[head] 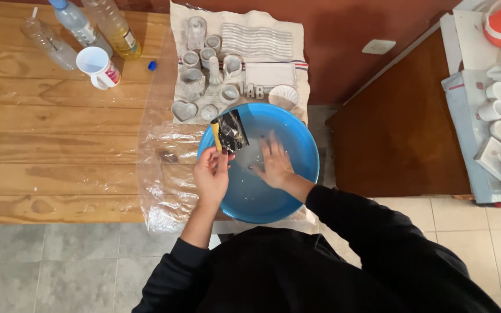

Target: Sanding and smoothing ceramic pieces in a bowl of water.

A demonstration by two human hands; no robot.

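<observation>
A wooden table (59, 145) of knotty planks stands on a grey tiled floor (59, 266), with a dark red-brown wall (343, 35) behind it carrying a white socket plate (378, 46). A sheet of clear plastic (160, 174) covers the table's right end, and a blue basin (297, 150) sits on it at the corner, its near rim hanging over the table edge. Behind the basin a pale cloth (239, 20) holds a crowd of small white cast pieces: cups, a heart dish (184, 110) and a shell shape (284, 95). Further left stand three plastic bottles (111, 23) and a white mug (97, 65).

The left hand (211, 174) is raised over the basin's left rim, fingers closed around a scrap of dark sandpaper (231, 130) and a small yellow piece (216, 136) beside it, both standing above the fingertips. The right hand (273, 162) lies flat and loose inside the basin, fingers spread on a pale object in the water; it is too blurred to name, and I cannot tell whether the fingers grasp it.

To the right, beyond a gap of floor, a second brown surface (395, 127) carries another mat (465, 133) of white moulds. The cloth's nearest pieces touch the basin's far rim; bare planks lie open to the left.
</observation>
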